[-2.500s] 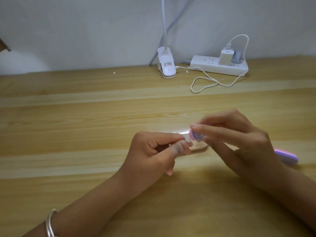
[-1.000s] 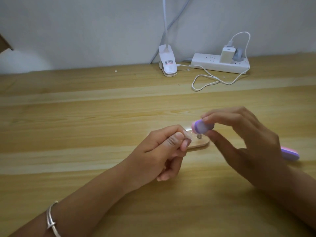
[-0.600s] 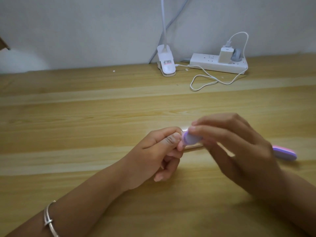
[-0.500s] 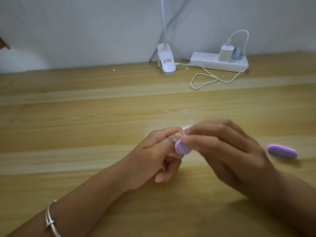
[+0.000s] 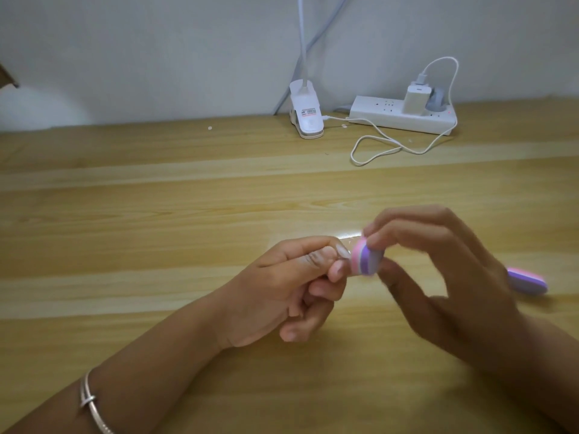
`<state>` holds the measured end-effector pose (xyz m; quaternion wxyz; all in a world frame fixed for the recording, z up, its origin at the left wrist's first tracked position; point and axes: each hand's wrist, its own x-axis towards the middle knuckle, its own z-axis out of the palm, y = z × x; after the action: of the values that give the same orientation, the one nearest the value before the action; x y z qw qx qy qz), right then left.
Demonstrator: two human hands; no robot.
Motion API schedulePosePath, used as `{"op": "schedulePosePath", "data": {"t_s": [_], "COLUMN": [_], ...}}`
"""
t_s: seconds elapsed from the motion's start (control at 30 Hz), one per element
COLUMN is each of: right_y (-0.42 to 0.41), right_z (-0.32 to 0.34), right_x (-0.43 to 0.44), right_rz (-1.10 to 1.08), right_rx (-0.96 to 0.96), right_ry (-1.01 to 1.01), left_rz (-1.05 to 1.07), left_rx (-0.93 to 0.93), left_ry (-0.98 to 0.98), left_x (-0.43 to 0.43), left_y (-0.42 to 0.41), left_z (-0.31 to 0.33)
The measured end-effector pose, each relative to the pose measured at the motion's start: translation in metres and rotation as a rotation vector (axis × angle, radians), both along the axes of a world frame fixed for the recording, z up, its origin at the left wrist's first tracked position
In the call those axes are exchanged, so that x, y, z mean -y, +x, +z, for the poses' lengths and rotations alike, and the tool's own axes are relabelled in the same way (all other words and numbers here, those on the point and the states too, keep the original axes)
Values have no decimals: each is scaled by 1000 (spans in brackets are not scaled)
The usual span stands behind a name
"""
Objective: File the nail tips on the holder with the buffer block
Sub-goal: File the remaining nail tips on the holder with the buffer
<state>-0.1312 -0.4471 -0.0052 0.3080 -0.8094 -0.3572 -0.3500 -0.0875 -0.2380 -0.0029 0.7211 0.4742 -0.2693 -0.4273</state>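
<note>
My right hand (image 5: 445, 277) pinches a small pink and purple buffer block (image 5: 365, 257) between thumb and fingertips, its end set against the tips of my left hand's fingers. My left hand (image 5: 282, 289) is curled, thumb and forefinger pinched together on something small that I cannot make out. The nail tip holder is hidden behind my hands; only a bright clear sliver (image 5: 349, 237) shows above them on the wooden table (image 5: 156, 230).
A second pink and purple buffer block (image 5: 528, 279) lies on the table to the right of my right hand. At the back stand a white clip lamp base (image 5: 307, 115), a white power strip (image 5: 404, 119) with a charger, and a looped white cable (image 5: 376, 151).
The right hand has kept moving the buffer block back and forth by the left fingertips; it now sits slightly higher and to the right. The wooden holder seen a second ago is now hidden.
</note>
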Motion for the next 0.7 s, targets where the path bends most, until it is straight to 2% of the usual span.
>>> {"op": "schedulePosePath", "data": {"t_s": [0.1, 0.23, 0.37, 0.43, 0.53, 0.7], "right_y": [-2, 5, -6, 1, 4, -6], "right_z": [-5, -1, -4, -4, 0, -2], "right_x": [-1, 5, -6, 2, 6, -1], "right_rz": [43, -30, 75, 20, -51, 53], "right_rx": [14, -15, 43, 31, -1, 26], "right_ry": [-100, -33, -95, -118, -48, -132], "left_rz": [-25, -45, -64, -61, -60, -52], "left_rx": [2, -23, 4, -3, 6, 34], "left_ry": [-10, -21, -19, -12, 6, 20], "left_x": [0, -1, 0, -1, -1, 0], "left_y": [-1, 1, -1, 0, 1, -2], "left_z": [-1, 1, -1, 0, 2, 0]}}
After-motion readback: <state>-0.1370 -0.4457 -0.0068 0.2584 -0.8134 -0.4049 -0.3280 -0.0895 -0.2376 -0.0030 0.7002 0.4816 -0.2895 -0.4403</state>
